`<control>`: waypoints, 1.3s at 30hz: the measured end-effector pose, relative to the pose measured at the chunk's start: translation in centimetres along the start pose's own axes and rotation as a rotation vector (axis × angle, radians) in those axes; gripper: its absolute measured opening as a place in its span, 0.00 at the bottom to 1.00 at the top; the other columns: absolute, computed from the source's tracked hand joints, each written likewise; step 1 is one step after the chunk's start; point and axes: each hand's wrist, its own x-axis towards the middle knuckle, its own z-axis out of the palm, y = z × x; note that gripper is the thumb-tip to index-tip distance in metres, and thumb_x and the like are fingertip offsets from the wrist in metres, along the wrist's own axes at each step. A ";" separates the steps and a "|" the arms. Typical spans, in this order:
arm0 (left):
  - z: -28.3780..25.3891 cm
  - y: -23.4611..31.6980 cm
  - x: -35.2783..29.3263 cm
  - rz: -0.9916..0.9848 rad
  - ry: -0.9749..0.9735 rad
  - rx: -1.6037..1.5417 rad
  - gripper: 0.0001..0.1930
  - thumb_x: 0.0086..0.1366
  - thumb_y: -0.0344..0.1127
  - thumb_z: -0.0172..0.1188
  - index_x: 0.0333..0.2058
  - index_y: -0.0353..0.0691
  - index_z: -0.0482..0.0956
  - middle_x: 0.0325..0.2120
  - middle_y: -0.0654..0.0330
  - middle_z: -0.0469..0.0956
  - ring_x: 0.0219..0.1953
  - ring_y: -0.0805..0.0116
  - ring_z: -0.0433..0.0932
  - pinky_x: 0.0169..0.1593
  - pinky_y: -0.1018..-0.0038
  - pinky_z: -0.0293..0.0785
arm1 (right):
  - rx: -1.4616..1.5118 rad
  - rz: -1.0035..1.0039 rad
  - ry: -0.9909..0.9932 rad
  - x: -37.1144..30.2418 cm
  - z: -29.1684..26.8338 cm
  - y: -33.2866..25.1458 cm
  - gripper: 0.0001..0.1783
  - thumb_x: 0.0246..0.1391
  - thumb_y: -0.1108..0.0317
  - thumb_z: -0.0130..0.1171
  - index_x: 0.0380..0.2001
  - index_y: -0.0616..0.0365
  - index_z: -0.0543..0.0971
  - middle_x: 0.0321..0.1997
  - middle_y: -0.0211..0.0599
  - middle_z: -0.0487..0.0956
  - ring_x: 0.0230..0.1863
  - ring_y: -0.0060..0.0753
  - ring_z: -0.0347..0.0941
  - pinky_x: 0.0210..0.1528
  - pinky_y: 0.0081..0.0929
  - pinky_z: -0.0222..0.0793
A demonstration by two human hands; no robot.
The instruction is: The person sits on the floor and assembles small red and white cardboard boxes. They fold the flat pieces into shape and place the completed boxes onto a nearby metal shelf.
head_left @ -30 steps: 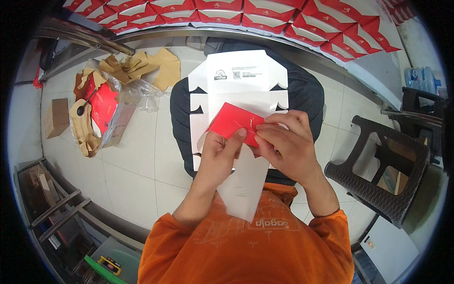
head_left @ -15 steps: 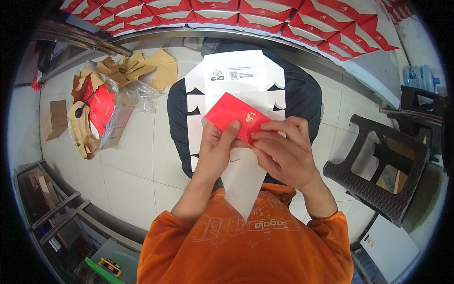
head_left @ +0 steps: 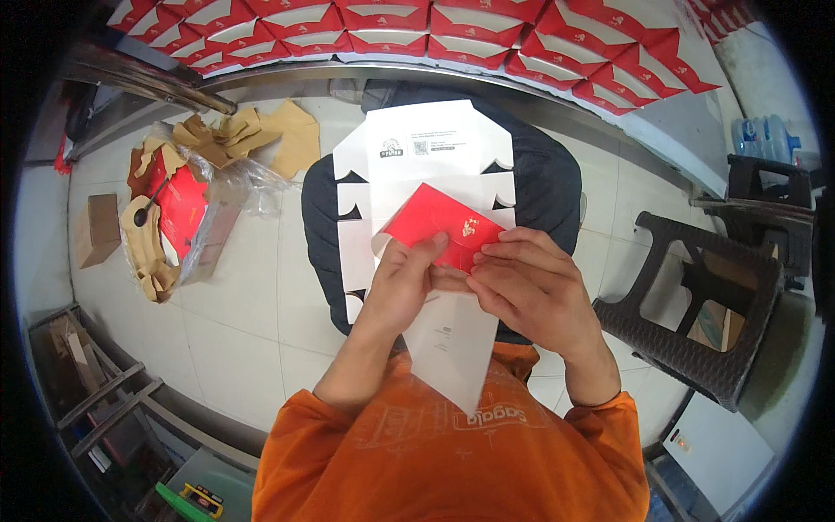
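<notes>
Across my lap lies a flat white die-cut cardboard box blank (head_left: 444, 122), printed side up, with notched tabs along both sides. Over its near part sits a red folded panel (head_left: 435, 215) with a small gold emblem; whether it is joined to the blank, I cannot tell. My left hand (head_left: 400, 283) pinches the panel's near left edge, thumb on top. At its near right edge, the bent fingers of my right hand (head_left: 544, 283) press on the red surface. Below both hands, a pale pointed flap (head_left: 452, 344) with small print hangs toward my orange shirt.
Rows of red-and-white folded boxes (head_left: 387, 43) fill the table ahead. Left on the floor stands an opened package (head_left: 187, 209) of red sheets in torn brown paper and plastic, beside a small carton (head_left: 97, 230). A dark plastic stool (head_left: 696, 304) stands at right.
The red panel has shifted slightly right and nearer to me within my hands. The pale flap below has swung right and shows its small print. Both hands keep their grip.
</notes>
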 end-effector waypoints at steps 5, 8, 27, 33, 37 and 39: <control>-2.2 -2.2 0.0 0.070 0.000 0.330 0.12 0.71 0.37 0.50 0.45 0.35 0.74 0.39 0.56 0.79 0.39 0.69 0.81 0.39 0.74 0.80 | 0.038 0.047 0.007 1.1 -0.2 -0.2 0.13 0.37 0.74 0.74 0.28 0.60 0.80 0.32 0.37 0.82 0.41 0.39 0.79 0.48 0.35 0.75; -1.9 -1.9 -0.3 0.080 0.029 0.318 0.11 0.70 0.38 0.53 0.44 0.38 0.77 0.37 0.60 0.80 0.37 0.71 0.79 0.38 0.75 0.76 | 0.115 0.200 -0.090 1.2 -0.7 0.3 0.12 0.38 0.74 0.74 0.28 0.60 0.81 0.36 0.39 0.82 0.46 0.40 0.78 0.51 0.35 0.74; -2.7 -5.4 0.9 0.582 0.087 1.572 0.17 0.60 0.34 0.65 0.48 0.39 0.78 0.46 0.55 0.79 0.45 0.56 0.79 0.44 0.67 0.75 | -0.088 0.080 -0.198 -1.8 -1.9 1.5 0.27 0.42 0.68 0.67 0.51 0.51 0.78 0.56 0.42 0.74 0.64 0.49 0.65 0.65 0.53 0.56; -1.0 -5.5 -0.3 0.451 -0.094 1.207 0.24 0.61 0.36 0.64 0.55 0.39 0.72 0.52 0.48 0.74 0.60 0.53 0.69 0.59 0.63 0.66 | -0.011 0.059 -0.404 0.4 -1.0 0.5 0.46 0.29 0.49 0.76 0.57 0.48 0.74 0.57 0.46 0.72 0.60 0.53 0.66 0.63 0.45 0.61; -8.2 2.0 -1.1 -0.274 -0.639 0.630 0.32 0.63 0.47 0.63 0.61 0.39 0.65 0.57 0.48 0.70 0.63 0.57 0.66 0.64 0.63 0.62 | 0.154 0.311 -0.203 0.4 -1.7 1.9 0.37 0.42 0.50 0.72 0.55 0.54 0.74 0.50 0.47 0.76 0.51 0.48 0.74 0.55 0.40 0.70; -10.2 4.9 -3.6 0.122 -0.506 0.177 0.35 0.59 0.47 0.64 0.61 0.38 0.64 0.58 0.49 0.68 0.63 0.57 0.65 0.64 0.63 0.61 | 0.392 0.524 0.251 -1.8 -0.4 3.9 0.21 0.54 0.56 0.62 0.48 0.55 0.75 0.50 0.39 0.77 0.54 0.38 0.73 0.56 0.36 0.69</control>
